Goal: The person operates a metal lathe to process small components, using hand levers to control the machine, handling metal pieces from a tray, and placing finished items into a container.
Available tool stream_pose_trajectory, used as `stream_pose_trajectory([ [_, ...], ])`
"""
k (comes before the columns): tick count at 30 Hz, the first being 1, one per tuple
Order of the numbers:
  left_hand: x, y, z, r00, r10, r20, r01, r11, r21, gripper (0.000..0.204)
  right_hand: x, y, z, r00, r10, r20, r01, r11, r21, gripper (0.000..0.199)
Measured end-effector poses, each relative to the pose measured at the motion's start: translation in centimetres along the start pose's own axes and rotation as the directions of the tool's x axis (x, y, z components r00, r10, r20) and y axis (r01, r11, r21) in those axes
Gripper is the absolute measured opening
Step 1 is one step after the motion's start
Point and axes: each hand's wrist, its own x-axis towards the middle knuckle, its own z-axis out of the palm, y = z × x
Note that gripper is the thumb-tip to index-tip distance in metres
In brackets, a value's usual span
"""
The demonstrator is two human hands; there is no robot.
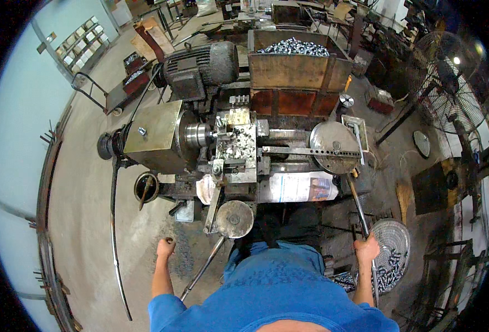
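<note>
Right hand [367, 248] clenched round a long lever [357, 203] at the lathe [236, 146].
The lever runs from a steel disc [336, 146] past the machine's front edge; the left hand [166, 247], curled, perhaps holding something, I can't tell, hangs over concrete floor [89, 221], apart from the second lever [203, 269].

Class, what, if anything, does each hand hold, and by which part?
Right hand: long, silvery metal lever, gripped along its lower part. Left hand: curled; contents cannot be told.
</note>
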Motion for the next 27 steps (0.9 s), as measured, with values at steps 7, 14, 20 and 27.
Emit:
stream_pose_trajectory([
  [7,2.0,1.6,-0.4,0.999,0.037,-0.025,-0.035,0.998,0.056,0.033,-0.8,-0.8,-1.0,0.997,0.014,0.072,-0.014,1.000,0.003,0.046],
  [14,1.5,3.8,-2.8,0.997,0.063,-0.039,-0.066,0.996,-0.065,0.038,8.6,4.1,0.7,0.994,-0.102,-0.039,0.095,0.983,-0.157,0.046],
  [20,4.3,10.7,-5.0,0.919,0.353,-0.173,-0.284,0.900,0.330,0.047,24.6,2.7,0.0,0.984,-0.057,-0.168,-0.019,0.908,-0.418,0.062],
  [27,8.5,9.2,3.9,0.899,0.241,-0.366,-0.105,0.929,0.354,0.048,18.8,-5.2,-2.8,0.867,-0.327,-0.375,0.299,0.945,-0.133,0.063],
])
